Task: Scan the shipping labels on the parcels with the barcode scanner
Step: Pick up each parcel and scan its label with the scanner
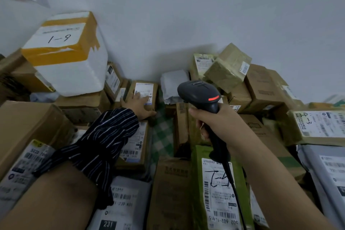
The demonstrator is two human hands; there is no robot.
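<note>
My right hand (pixel 214 123) grips the handle of a black barcode scanner (pixel 200 95) held upright, its head aimed away toward the back wall, a red light glowing on its top. Its cable (pixel 234 188) hangs down over a green parcel with a white label (pixel 218 192). My left hand (pixel 139 105) reaches forward and rests flat on a small brown cardboard parcel (pixel 142 97), fingers lying over the lower part of its white shipping label (pixel 143 89). The scanner head sits to the right of that parcel, apart from it.
Parcels crowd the whole surface against a pale wall. A white foam box marked "1-9" (pixel 67 52) tops the left stack. Taped boxes (pixel 228 67) pile up at the back right. A box marked "4-3" (pixel 317 125) lies right. Grey mailers (pixel 123 201) lie in front.
</note>
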